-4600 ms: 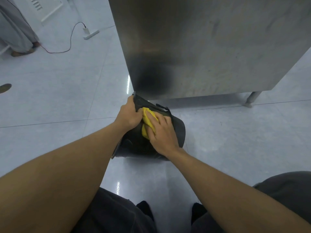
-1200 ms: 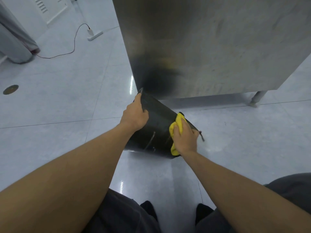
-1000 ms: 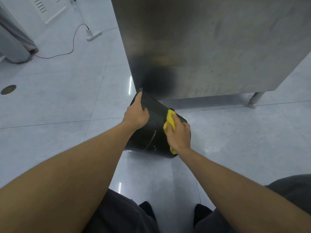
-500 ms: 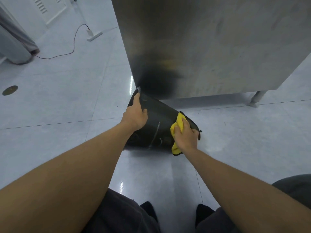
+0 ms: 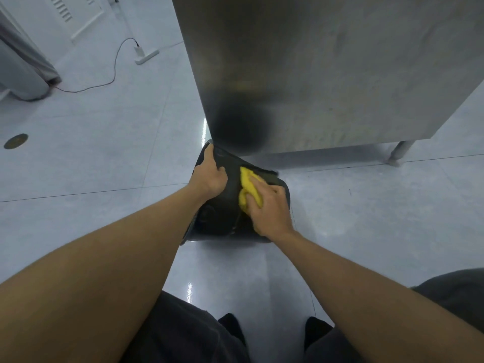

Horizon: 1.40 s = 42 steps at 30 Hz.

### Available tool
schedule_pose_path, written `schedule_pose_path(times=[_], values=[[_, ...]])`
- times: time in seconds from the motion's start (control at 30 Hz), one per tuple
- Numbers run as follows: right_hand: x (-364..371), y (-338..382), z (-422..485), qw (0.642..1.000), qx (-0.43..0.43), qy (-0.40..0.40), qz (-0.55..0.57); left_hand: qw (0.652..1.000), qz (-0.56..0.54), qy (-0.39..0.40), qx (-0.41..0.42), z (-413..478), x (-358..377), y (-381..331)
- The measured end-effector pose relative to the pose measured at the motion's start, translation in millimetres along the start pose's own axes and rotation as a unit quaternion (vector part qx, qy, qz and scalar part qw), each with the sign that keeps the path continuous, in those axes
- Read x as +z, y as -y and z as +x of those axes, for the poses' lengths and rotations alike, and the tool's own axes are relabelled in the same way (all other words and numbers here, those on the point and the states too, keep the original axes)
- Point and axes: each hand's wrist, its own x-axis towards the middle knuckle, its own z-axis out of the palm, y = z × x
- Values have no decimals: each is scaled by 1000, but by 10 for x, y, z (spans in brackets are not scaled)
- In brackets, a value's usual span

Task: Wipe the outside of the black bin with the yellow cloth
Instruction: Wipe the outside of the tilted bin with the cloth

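Note:
The black bin point(image 5: 222, 213) lies tilted on the floor below a steel cabinet, its side turned up toward me. My left hand point(image 5: 209, 174) grips the bin's far left edge, fingers curled over the rim. My right hand point(image 5: 269, 208) presses the crumpled yellow cloth point(image 5: 247, 188) flat against the bin's upper side, right of my left hand. Part of the cloth is hidden under my fingers.
A large stainless steel cabinet point(image 5: 327, 69) stands right behind the bin on a thin leg point(image 5: 396, 153). A white power strip point(image 5: 146, 55) with a dark cable lies on the glossy grey floor at the far left. A floor drain point(image 5: 15, 140) sits left. My dark-trousered knees fill the bottom edge.
My right hand has slid the yellow cloth from the bin's right edge leftward onto its upper side. The bin has rolled slightly. My left hand keeps its grip on the rim.

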Motion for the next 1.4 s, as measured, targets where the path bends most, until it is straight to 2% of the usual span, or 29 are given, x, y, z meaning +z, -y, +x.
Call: schedule_pose_path(times=[0.13, 0.2, 0.27, 0.33, 0.4, 0.43, 0.5, 0.63, 0.73, 0.8, 0.93, 1.0, 1.13, 1.23, 1.33, 1.4], values=[[-76, -233, 84, 971, 239, -29, 7, 1000, -2, 15, 16, 0, 45, -58], [-66, -212, 115, 960, 278, -40, 5, 1000, 7, 8, 28, -6, 79, -94], [-23, -100, 126, 978, 199, -62, -1, 999, 13, -5, 32, -8, 98, -98], [19, 88, 117, 997, 58, -47, 12, 999, 12, -12, 31, -19, 95, -102], [49, 244, 113, 998, -52, -16, 38, 999, 6, -9, 31, -26, 81, -103], [56, 278, 114, 996, -78, -8, 44, 1000, 2, -7, 29, -31, 71, -104], [57, 238, 99, 997, -72, -8, 36, 1000, 1, -5, 21, -33, 46, -91], [28, -96, 62, 996, 44, -36, -68, 1000, -13, -3, -28, -26, -33, -17], [-15, -162, 99, 990, 117, -29, -72, 999, 15, 9, -32, -35, -94, 19], [2, -51, 97, 996, 67, -26, -48, 999, 31, -1, -27, -31, -137, 42], [169, 315, 32, 992, -128, 24, -1, 999, 31, -12, -15, -44, -166, 19], [204, 361, 49, 989, -143, 30, 25, 999, 36, -12, 2, -53, -156, 5], [166, 160, 49, 997, -67, -30, -2, 997, 74, 4, 27, -63, -114, 68], [74, -105, 7, 994, 79, -50, -62, 997, 67, 25, 19, -78, -81, 95], [-18, -293, -17, 962, 264, -51, -51, 998, 50, 41, 19, -121, -34, 40], [-23, -238, -1, 951, 297, -67, -49, 997, 57, 36, 31, -123, 0, -6]])
